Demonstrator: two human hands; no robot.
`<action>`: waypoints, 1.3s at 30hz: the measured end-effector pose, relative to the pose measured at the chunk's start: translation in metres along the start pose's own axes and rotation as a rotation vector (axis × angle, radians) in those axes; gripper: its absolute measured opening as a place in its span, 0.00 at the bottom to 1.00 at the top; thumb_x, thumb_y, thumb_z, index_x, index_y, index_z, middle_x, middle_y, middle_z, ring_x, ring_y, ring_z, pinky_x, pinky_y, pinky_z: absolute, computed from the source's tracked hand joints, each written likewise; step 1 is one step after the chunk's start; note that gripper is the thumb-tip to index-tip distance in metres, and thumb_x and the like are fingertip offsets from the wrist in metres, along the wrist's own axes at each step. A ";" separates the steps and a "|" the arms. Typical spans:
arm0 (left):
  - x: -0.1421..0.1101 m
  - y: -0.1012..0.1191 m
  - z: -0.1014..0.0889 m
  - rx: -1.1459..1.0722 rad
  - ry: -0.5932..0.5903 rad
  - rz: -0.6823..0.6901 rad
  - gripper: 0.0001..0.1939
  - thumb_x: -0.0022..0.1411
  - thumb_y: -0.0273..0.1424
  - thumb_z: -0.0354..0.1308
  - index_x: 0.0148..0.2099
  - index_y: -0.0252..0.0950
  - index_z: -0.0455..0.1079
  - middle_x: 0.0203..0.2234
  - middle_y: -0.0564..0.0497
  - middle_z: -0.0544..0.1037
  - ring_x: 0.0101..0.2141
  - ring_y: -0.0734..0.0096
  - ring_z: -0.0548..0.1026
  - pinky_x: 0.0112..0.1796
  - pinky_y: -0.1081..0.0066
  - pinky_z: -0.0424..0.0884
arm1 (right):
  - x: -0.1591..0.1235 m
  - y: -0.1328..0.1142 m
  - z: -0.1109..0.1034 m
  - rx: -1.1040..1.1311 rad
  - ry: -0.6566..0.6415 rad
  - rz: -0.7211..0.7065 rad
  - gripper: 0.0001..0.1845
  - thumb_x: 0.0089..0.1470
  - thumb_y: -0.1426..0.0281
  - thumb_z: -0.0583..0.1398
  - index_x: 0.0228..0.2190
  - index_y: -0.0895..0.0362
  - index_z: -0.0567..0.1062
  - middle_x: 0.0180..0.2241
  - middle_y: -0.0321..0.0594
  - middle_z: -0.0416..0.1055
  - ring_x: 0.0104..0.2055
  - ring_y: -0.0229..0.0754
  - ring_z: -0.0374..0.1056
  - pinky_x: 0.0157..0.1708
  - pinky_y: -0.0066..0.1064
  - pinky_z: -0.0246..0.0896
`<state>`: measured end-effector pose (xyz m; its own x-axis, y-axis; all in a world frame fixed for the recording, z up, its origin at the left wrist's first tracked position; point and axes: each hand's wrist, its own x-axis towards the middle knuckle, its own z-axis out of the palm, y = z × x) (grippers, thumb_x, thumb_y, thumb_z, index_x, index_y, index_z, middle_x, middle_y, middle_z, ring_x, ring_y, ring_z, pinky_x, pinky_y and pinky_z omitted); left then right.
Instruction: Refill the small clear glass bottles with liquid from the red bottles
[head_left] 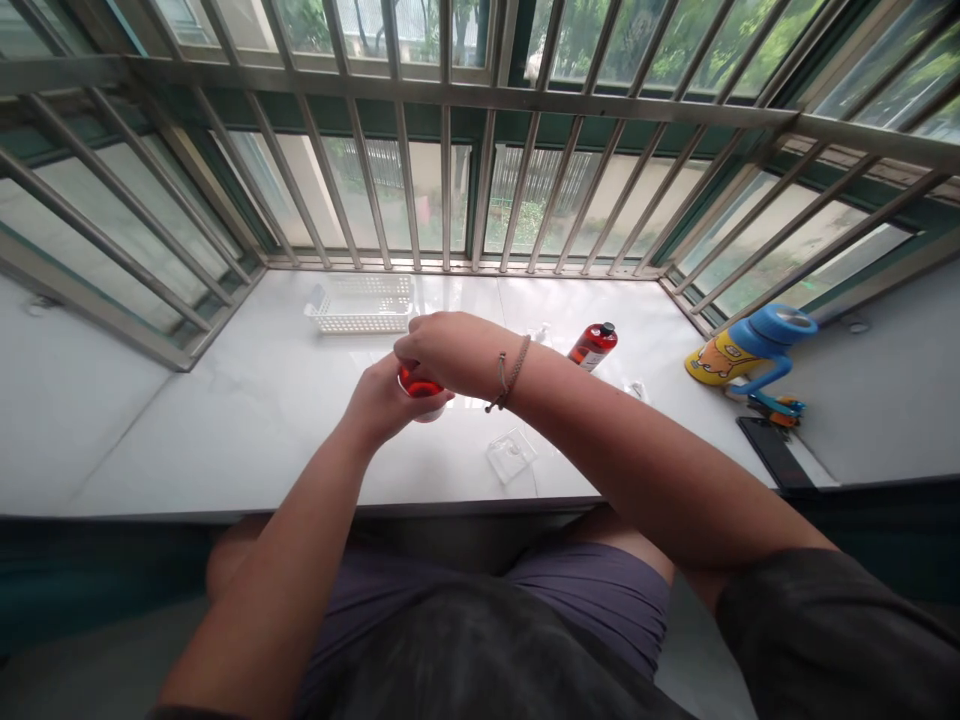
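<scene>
My left hand is wrapped around a red bottle above the white surface. Only a strip of its shiny red body and a paler lower part show between my hands. Over its top bends my right hand, fingers curled down and closed. What those fingertips grip is hidden, so I cannot tell whether it is the cap. A second red bottle with a black cap and a pale label stands beyond my right forearm. Nearer to me lies a small clear plastic square tray.
A white perforated basket sits at the back left. On the right are a blue and yellow flask, a small orange and blue object and a black phone. Metal window bars enclose the ledge.
</scene>
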<state>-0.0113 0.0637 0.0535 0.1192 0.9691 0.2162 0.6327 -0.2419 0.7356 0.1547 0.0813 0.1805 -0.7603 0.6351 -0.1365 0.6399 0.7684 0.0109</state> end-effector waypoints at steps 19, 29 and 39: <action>-0.046 -0.017 0.034 -0.122 -0.144 -0.004 0.35 0.52 0.45 0.76 0.60 0.44 0.72 0.51 0.49 0.82 0.49 0.57 0.81 0.52 0.59 0.78 | -0.094 0.065 0.091 0.489 0.373 0.160 0.12 0.59 0.75 0.61 0.45 0.55 0.79 0.47 0.42 0.76 0.41 0.39 0.75 0.46 0.33 0.70; -0.072 -0.030 0.044 -0.111 -0.153 -0.120 0.36 0.52 0.46 0.76 0.60 0.43 0.72 0.52 0.48 0.81 0.51 0.55 0.81 0.55 0.56 0.78 | -0.202 0.097 0.293 0.613 0.605 0.953 0.11 0.55 0.60 0.64 0.36 0.53 0.81 0.44 0.44 0.83 0.47 0.51 0.77 0.48 0.44 0.72; -0.085 -0.029 0.050 -0.069 -0.179 -0.128 0.38 0.52 0.48 0.76 0.62 0.45 0.70 0.53 0.48 0.81 0.51 0.53 0.82 0.57 0.53 0.78 | -0.219 0.088 0.315 0.593 0.804 0.955 0.18 0.57 0.57 0.66 0.45 0.53 0.78 0.51 0.47 0.79 0.52 0.53 0.75 0.45 0.43 0.75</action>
<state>-0.0016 -0.0095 -0.0180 0.1789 0.9838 0.0058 0.5983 -0.1135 0.7932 0.4124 -0.0154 -0.1009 0.2710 0.9175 0.2910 0.7416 -0.0063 -0.6708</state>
